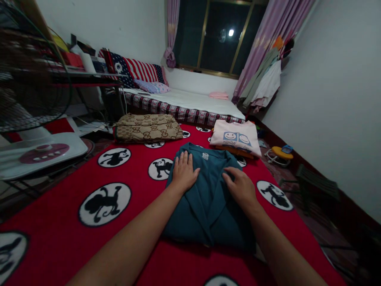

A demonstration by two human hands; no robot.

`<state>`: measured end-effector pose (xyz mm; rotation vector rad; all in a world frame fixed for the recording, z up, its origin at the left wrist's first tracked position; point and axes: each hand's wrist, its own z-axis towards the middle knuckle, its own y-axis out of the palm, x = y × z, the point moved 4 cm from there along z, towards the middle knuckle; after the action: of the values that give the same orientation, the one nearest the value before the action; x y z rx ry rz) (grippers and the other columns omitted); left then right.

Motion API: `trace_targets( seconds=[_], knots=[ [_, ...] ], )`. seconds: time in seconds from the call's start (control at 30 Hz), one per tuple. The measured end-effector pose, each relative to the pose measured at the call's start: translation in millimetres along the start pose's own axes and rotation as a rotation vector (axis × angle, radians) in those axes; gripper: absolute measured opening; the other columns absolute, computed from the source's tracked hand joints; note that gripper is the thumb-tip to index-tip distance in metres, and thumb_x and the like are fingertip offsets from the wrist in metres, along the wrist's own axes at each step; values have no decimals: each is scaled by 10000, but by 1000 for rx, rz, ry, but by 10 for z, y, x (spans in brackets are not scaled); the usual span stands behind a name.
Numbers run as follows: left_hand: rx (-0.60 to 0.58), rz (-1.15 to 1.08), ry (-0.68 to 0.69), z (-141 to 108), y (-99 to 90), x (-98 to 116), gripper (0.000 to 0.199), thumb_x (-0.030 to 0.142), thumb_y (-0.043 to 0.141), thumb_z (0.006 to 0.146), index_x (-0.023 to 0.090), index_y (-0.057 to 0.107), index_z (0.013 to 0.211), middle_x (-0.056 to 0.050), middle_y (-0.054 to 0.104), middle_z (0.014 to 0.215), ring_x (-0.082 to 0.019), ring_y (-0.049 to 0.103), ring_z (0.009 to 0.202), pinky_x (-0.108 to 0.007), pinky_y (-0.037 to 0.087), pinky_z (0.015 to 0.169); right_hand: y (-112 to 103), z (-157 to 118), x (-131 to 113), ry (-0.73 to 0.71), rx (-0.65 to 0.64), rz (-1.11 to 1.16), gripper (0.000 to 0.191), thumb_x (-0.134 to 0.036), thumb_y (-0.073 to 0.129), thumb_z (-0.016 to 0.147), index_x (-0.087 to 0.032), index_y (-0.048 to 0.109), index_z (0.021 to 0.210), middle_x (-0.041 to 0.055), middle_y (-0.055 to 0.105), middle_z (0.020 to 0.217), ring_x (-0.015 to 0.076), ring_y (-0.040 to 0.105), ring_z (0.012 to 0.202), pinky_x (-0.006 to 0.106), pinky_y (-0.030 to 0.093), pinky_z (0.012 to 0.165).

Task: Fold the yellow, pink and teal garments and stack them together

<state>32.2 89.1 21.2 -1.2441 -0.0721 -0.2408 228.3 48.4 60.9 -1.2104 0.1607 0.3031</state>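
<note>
A teal collared garment [208, 190], folded into a rough rectangle, lies on a red blanket [137, 246] patterned with white circles and dark figures. My left hand [185, 171] rests flat on the garment's left collar side, fingers extended. On the right side of the collar, my right hand [239, 186] touches the cloth with its fingers bent and apart, nothing visible between them. Beyond the garment, a pink folded shirt [236, 135] sits at the right on an orange folded item [235, 151]. A brown patterned folded cloth [149, 128] lies at the back left.
A fan [26, 71] and a white tray-like surface [44, 153] stand at the left, near a cluttered desk [89, 77]. A bed [184, 99] spans the back under a window. At the right are a yellow stool [282, 153] and a dark stool [317, 182].
</note>
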Motion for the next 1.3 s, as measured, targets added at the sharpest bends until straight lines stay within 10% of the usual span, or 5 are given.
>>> trace_targets(
  seconds=[0.13, 0.37, 0.6, 1.0, 1.3],
  knots=[
    [4, 5, -3, -1, -4, 0, 695, 488, 410, 924, 58, 326, 1464, -177, 260, 1551, -294, 212, 1443, -449, 179, 1178, -108, 561, 387, 192, 156, 12, 367, -321, 533, 862, -161, 638, 1175, 130, 657, 1166, 261, 599, 1098, 368, 463, 922],
    [8, 0, 2, -6, -3, -2, 693, 487, 403, 929, 59, 318, 1468, -181, 249, 1553, -291, 209, 1444, -452, 176, 1178, 237, 1120, 836, 291, -170, 200, 361, -379, 682, 743, -124, 706, 997, 96, 728, 911, 228, 671, 855, 279, 493, 716],
    [19, -28, 115, -33, -17, 30, 667, 503, 472, 898, 217, 325, 1482, -107, 175, 1589, -311, 161, 1454, -487, 161, 1173, 51, 896, 722, 238, 86, -181, 321, -215, 598, 751, -231, 677, 1062, 67, 710, 993, 237, 654, 898, 301, 451, 712],
    [-75, -52, 259, -35, 7, 86, 448, 501, 476, 893, 422, 521, 1332, 33, 330, 1541, -322, 156, 1451, -563, 120, 1153, 226, 571, -57, -204, -130, -316, 504, -478, 400, 939, -250, 470, 1383, 77, 397, 1496, 282, 331, 1367, 530, 263, 1082],
    [-137, -38, 316, 45, 10, 61, 448, 529, 495, 874, 422, 547, 1305, 4, 425, 1486, -337, 251, 1416, -573, 174, 1130, 572, 339, -42, -206, -225, -276, 511, -479, 350, 963, -246, 407, 1414, 67, 337, 1536, 268, 241, 1419, 548, 240, 1089]
  ],
)
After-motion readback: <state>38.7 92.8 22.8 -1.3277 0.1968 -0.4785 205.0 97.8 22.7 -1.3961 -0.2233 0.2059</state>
